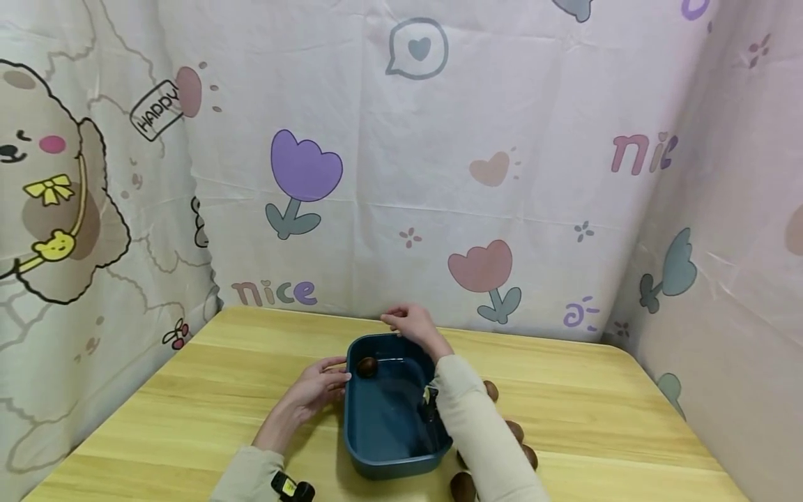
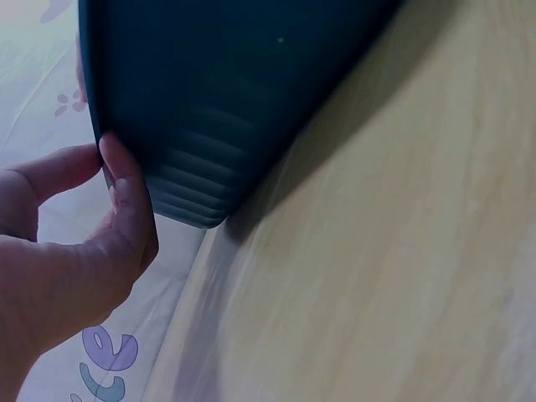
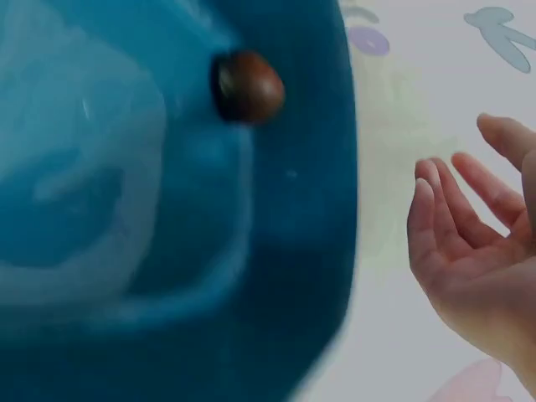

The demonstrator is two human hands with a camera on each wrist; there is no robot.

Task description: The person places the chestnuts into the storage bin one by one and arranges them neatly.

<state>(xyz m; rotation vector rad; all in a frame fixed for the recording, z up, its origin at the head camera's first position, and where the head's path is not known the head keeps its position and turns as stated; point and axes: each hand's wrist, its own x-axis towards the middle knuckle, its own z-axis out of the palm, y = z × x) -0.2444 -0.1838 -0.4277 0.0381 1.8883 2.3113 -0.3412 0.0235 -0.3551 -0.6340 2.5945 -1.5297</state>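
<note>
While the left grip [image 1: 316, 389] pinches the left rim of the blue box [image 1: 396, 469], probably to steady it, we see the right grip [image 1: 413, 326] loose and empty by its far end; one brown ball [image 1: 366, 367] lies in the far-left corner, more balls [image 1: 530, 458] on the worktop [image 1: 615, 418] to the right, presumably within reach.

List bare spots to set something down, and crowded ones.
Free: table between left hand and hanging cloth; table between brown round objects and right edge; most of the blue bin floor, bar one object in its far left corner. Crowded: right of bin, objects beside right sleeve.
</note>
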